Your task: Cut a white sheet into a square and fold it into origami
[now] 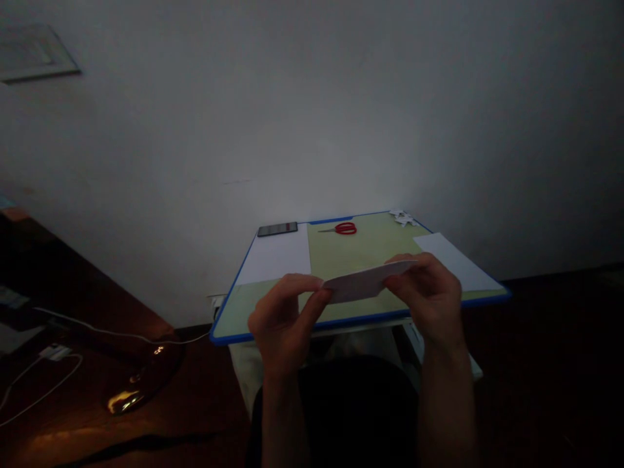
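Note:
A piece of white paper (358, 285), apparently folded, is held up above the near edge of the small table. My left hand (287, 318) pinches its left end between thumb and fingers. At the other end, my right hand (431, 296) grips it the same way, with part of the paper hidden behind the fingers. Beyond my hands, scissors with red handles (345, 228) lie on the table, blades pointing left.
The pale green tabletop (336, 250) has a blue rim and stands against a wall. A phone (277, 229) and a white sheet (273, 257) lie at left. On the right are another sheet (458, 263) and paper scraps (403, 218). A white cable (121, 335) runs at lower left.

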### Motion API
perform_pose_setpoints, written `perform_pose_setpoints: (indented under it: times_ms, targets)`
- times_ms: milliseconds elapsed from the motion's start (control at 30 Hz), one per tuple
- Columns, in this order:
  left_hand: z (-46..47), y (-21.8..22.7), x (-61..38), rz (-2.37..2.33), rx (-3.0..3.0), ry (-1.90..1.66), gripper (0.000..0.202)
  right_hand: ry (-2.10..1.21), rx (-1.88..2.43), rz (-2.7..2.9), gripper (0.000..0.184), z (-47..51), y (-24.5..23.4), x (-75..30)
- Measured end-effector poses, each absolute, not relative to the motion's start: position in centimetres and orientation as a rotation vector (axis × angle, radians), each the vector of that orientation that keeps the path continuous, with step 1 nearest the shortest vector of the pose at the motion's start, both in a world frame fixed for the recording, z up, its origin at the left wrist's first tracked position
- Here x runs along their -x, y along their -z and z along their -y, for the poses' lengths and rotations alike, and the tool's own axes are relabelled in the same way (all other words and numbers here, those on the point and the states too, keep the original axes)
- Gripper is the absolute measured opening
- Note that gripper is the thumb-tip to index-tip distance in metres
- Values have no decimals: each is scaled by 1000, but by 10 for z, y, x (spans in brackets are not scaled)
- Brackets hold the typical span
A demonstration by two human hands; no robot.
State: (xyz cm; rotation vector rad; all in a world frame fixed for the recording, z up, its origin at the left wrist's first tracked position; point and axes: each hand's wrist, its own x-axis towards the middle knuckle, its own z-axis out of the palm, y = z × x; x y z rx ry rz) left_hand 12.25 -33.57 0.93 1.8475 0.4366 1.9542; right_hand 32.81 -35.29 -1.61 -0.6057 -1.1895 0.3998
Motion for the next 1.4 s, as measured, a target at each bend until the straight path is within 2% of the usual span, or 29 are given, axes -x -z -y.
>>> perform_pose_setpoints:
  times_ms: [133,300,433,633,867,1067,1200,1400]
  targets:
    - [342,-14,-120,-583,-2094,-1931,24,-248,725,1303,42,354,14,-334]
    - [349,-17,-120,-595,-2363,-1819,30,55,714,1549,40,370,-4,-331]
    - [353,-17,-125,-538,-2448,-1770,32,-12,611,1685,38,377,-12,-324]
    - [354,-21,-127,-583,-2443,-1731,19,-80,475,1610,38,371,-7,-325]
    - [356,-22,-121,-513,-2423,-1715,21,-173,484,1632,33,371,-4,-326]
    - [355,-18,-122,-415,-2452,-1644,24,-219,454,1708,42,375,-7,-322]
    - [356,-18,-123,-429,-2446,-1649,24,-229,444,1700,37,374,-6,-321]
    - [356,-24,-123,-434,-2370,-1654,17,-239,426,1684,36,371,-5,-322]
